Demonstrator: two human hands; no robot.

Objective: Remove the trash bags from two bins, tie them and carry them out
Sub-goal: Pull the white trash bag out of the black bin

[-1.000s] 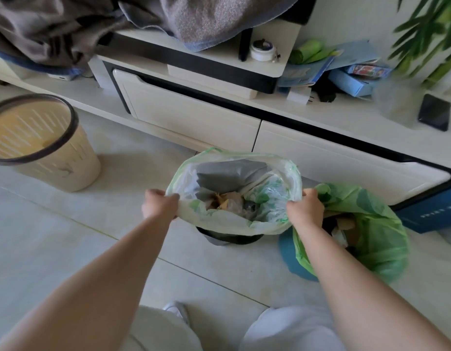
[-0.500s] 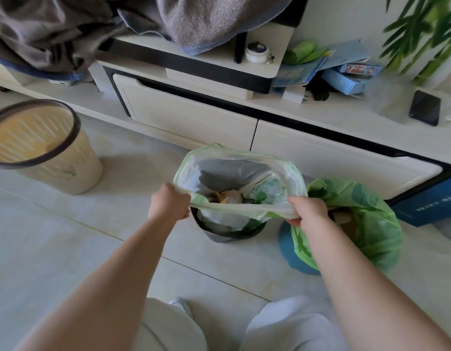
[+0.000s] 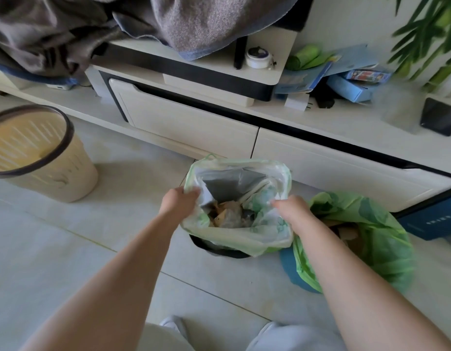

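Observation:
A pale green translucent trash bag (image 3: 244,239) with paper scraps and a grey sheet inside sits in a small dark bin (image 3: 219,250) on the floor. My left hand (image 3: 177,202) grips the bag's left rim. On the right rim my right hand (image 3: 292,207) pinches the plastic. Both hands hold the mouth open and lifted above the bin. A second, brighter green trash bag (image 3: 379,239) lies in a blue bin (image 3: 289,267) just right of it, partly behind my right forearm.
An unlined beige slotted bin with a dark rim (image 3: 54,178) stands at the left. A low white cabinet (image 3: 194,127) runs behind the bins, carrying a grey towel (image 3: 206,24), boxes and a phone (image 3: 437,120). Plant leaves (image 3: 427,34) hang at top right.
Both hands moved closer together along the bag rim, narrowing the mouth. The bag has risen a little farther out of the dark bin.

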